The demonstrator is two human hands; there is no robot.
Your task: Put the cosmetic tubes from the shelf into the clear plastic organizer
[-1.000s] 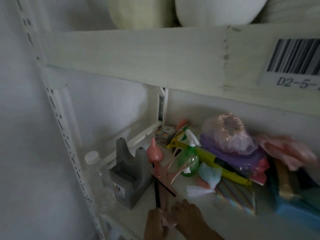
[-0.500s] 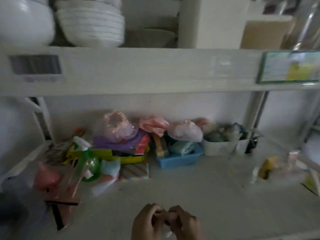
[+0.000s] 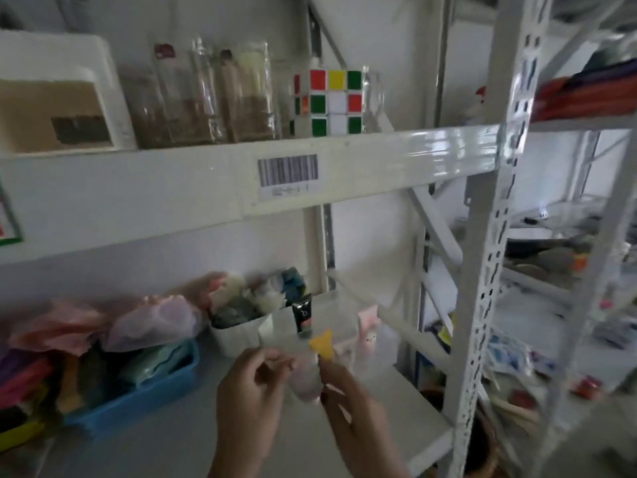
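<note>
We see both hands low at centre, over the bare front of the shelf (image 3: 144, 439). The left hand (image 3: 250, 395) has its fingers curled in, thumb and forefinger tips pinched together at the edge of a pale pink tube (image 3: 305, 379) held between the two hands. The right hand (image 3: 348, 398) is curled round the tube's other side; its fingertips are hidden behind the tube, so we cannot tell how tight the grip is. The frame is blurred there. Just behind the hands stands the clear organizer (image 3: 344, 317), near the right end of the shelf. In it we make out a black tube (image 3: 302, 315) upright at the left, a yellow tube (image 3: 322, 343) in front with its flat end up, and a pink tube (image 3: 367, 331) upright at the right; compartments are too faint to separate. Left of the organizer, touching it or nearly so, sits a white bin (image 3: 238, 334) of crumpled bags, then a blue tray (image 3: 138, 398) with folded cloths, with pink bags (image 3: 103, 322) heaped above it. On the upper shelf we note a colour cube (image 3: 327, 103), clear jars (image 3: 220, 94) beside it to the left and a white box (image 3: 62, 94) further left. A barcode label (image 3: 287, 172) is on the shelf's front edge.
</note>
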